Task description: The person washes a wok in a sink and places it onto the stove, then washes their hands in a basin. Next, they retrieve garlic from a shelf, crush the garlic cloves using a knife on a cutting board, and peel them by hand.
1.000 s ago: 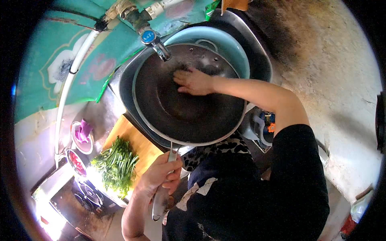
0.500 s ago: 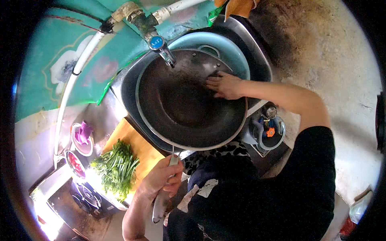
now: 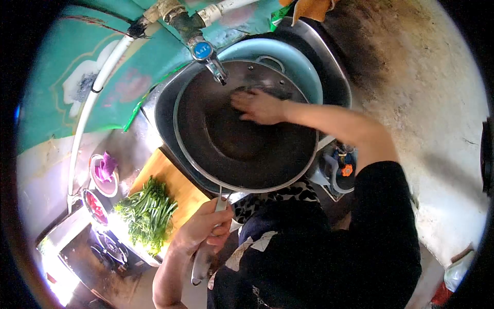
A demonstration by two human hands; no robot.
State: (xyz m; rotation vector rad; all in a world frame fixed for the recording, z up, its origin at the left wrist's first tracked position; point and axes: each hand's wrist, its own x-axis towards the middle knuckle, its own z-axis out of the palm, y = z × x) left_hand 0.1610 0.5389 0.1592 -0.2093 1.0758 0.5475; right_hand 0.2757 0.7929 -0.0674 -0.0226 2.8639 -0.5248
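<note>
Wok: judged heavy, stiff; six-o'clock handle suited gripping.
I saw left hand clasping it, right hand inside, spread-fingered.

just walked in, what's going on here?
A person holds a big dark pan over the sink, partly covering a light blue basin. The left hand grips the pan's handle; the right hand is inside the pan, fingers spread. The tap hangs over it. Greens lie on a wooden board beside the sink.
</note>
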